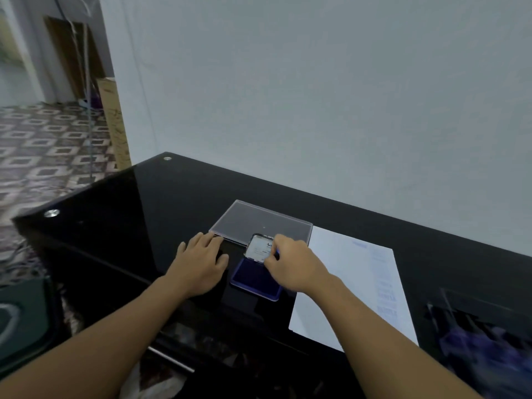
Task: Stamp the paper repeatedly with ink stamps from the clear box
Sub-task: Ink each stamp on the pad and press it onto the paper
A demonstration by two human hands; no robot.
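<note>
Blue-inked, the open rectangular stamp pad (pixel 256 279) lies low centre in the head view, its hinged metal lid (pixel 257 249) pinched by the right hand (pixel 293 264). The left hand (pixel 201 263) is spread flat on the black glass table (pixel 144 211), fingertips at the clear plastic box (pixel 259 223), with the white paper sheet (pixel 345 283) just right of the pad. Left unsteadied, the pad could be dragged or tipped by the lid, and ink smeared.

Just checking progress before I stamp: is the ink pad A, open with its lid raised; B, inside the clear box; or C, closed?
A: the ink pad on the table shows its blue surface, and the right hand holds its raised lid.
</note>
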